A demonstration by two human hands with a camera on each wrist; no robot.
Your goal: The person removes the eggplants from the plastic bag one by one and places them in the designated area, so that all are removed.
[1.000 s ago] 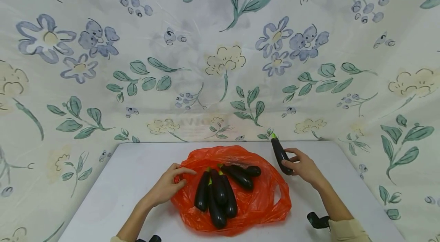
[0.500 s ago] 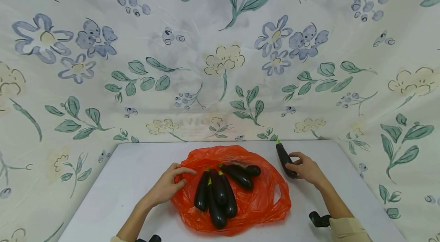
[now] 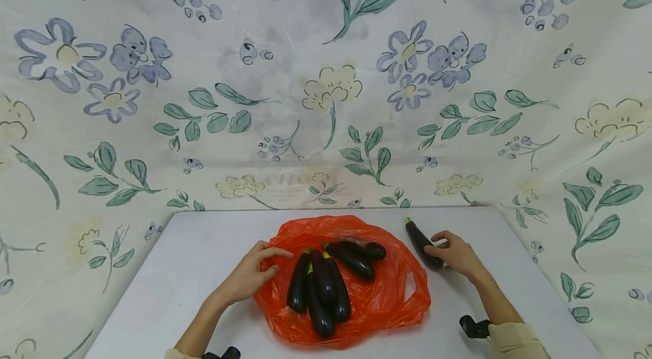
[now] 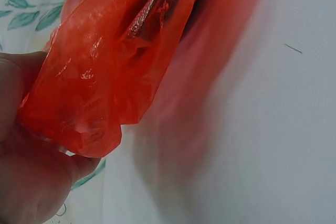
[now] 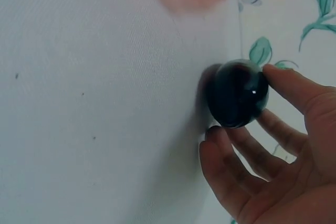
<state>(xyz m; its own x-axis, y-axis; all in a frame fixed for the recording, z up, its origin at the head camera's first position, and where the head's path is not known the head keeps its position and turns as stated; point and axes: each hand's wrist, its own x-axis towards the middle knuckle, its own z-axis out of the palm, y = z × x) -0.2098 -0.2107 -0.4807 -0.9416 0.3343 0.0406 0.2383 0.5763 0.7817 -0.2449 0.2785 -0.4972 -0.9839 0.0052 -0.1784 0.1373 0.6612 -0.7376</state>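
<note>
A dark purple eggplant [image 3: 421, 244] with a green stem lies along the right side of the bag, its stem towards the back. My right hand [image 3: 457, 255] holds it near the thick end. In the right wrist view its round end [image 5: 239, 95] sits between thumb and fingers, close to the white surface; contact is hard to tell. My left hand [image 3: 251, 273] grips the left rim of a red plastic bag [image 3: 377, 308]. Thumb and fingers are around the crumpled film [image 4: 79, 98] in the left wrist view. Several eggplants [image 3: 322, 305] lie on the spread bag.
The white table [image 3: 168, 280] extends on both sides of the bag. Behind it hangs a floral cloth [image 3: 326, 93], reaching the table's back edge. Black wrist devices [image 3: 475, 327] are on both forearms.
My right hand has come down and slightly right with the eggplant, bringing it nearer the table. The left hand stays at the bag's rim.
</note>
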